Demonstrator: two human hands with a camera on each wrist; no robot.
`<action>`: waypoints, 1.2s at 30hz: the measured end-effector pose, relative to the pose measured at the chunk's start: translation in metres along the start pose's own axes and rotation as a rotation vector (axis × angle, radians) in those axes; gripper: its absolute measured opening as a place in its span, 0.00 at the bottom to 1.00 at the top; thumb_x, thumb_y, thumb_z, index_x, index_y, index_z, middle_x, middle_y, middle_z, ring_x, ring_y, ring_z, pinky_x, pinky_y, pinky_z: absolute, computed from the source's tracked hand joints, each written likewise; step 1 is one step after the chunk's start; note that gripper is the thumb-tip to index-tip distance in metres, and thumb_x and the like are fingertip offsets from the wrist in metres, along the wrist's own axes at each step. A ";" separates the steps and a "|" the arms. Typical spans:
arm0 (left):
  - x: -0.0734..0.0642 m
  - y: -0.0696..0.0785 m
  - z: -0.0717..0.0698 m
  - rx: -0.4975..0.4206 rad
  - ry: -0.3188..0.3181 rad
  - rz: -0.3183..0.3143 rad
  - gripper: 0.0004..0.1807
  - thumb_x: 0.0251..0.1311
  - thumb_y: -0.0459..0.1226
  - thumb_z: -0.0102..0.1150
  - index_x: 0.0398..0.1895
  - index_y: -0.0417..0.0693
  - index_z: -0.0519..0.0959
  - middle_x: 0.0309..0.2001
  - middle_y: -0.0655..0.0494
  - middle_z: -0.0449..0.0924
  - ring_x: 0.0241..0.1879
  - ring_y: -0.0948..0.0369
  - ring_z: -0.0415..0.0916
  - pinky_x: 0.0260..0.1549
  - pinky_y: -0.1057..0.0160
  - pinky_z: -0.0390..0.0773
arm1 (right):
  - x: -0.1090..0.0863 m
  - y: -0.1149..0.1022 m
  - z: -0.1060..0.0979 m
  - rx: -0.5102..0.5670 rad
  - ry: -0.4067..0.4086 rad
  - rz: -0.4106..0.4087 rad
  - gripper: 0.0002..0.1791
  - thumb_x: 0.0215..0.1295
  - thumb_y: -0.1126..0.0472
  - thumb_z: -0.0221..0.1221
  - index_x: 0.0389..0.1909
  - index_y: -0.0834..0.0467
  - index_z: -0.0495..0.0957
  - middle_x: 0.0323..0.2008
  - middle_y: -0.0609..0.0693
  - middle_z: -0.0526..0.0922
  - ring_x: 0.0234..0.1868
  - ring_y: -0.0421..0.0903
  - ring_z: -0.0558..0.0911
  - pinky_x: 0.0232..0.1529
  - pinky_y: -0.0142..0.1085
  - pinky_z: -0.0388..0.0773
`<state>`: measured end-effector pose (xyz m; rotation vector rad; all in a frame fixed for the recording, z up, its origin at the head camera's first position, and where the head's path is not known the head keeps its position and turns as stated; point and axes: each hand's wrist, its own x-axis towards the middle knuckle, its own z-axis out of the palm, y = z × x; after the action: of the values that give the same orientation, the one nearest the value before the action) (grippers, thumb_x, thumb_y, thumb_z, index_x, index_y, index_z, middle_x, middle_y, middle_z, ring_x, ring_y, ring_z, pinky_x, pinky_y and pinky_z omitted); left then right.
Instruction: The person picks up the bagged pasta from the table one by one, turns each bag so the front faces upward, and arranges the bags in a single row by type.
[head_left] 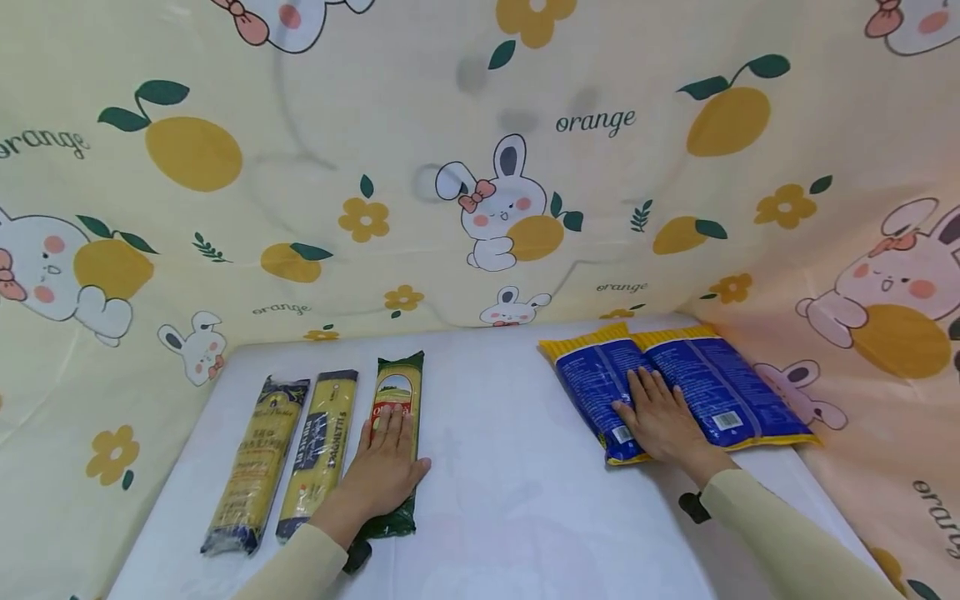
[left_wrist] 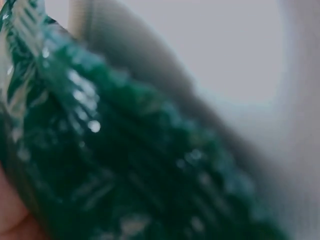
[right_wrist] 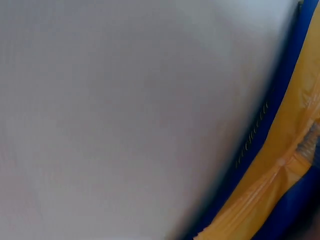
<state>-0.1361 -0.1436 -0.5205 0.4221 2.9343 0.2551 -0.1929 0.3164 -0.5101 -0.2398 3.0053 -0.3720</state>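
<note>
My left hand [head_left: 384,468] lies with straight fingers on a green-ended pack of spaghetti [head_left: 395,385] with a red label. Its crinkled green wrapper end [left_wrist: 125,160] fills much of the left wrist view, part of the hand showing at the edge. Over on the right, my right hand [head_left: 666,421] rests, fingers extended, on a blue plastic bag with yellow ends [head_left: 588,379]. A second such blue bag [head_left: 705,367] lies right beside it, printed side up. The first bag's yellow end [right_wrist: 280,170] shows in the right wrist view.
Left of the green pack lie a spaghetti pack with dark blue ends [head_left: 322,442] and another clear-and-blue pasta pack [head_left: 257,467]. All are on a white table [head_left: 495,467]. A patterned cloth [head_left: 420,108] with rabbits and oranges hangs behind and along the sides.
</note>
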 end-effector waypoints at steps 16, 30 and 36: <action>-0.003 0.001 0.001 -0.049 0.025 0.014 0.46 0.79 0.55 0.51 0.83 0.31 0.51 0.84 0.32 0.43 0.84 0.37 0.37 0.78 0.31 0.39 | -0.010 -0.054 0.017 -0.017 0.007 0.051 0.44 0.85 0.38 0.37 0.83 0.68 0.46 0.83 0.72 0.43 0.83 0.73 0.40 0.76 0.74 0.35; 0.000 0.001 0.005 -0.032 0.018 0.003 0.47 0.78 0.56 0.50 0.83 0.32 0.50 0.85 0.33 0.41 0.85 0.37 0.35 0.78 0.32 0.38 | -0.026 -0.116 0.035 -0.037 -0.004 0.012 0.41 0.85 0.40 0.42 0.83 0.66 0.50 0.83 0.69 0.46 0.84 0.70 0.43 0.76 0.73 0.38; -0.001 0.003 0.005 -0.032 0.012 0.002 0.47 0.78 0.57 0.50 0.83 0.33 0.50 0.85 0.34 0.41 0.85 0.38 0.35 0.79 0.32 0.37 | -0.034 -0.145 0.041 -0.042 -0.027 -0.002 0.41 0.85 0.40 0.42 0.83 0.65 0.51 0.84 0.68 0.46 0.84 0.68 0.42 0.77 0.72 0.39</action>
<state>-0.1338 -0.1405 -0.5245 0.4205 2.9378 0.3052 -0.1340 0.1737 -0.5108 -0.2493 2.9885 -0.3039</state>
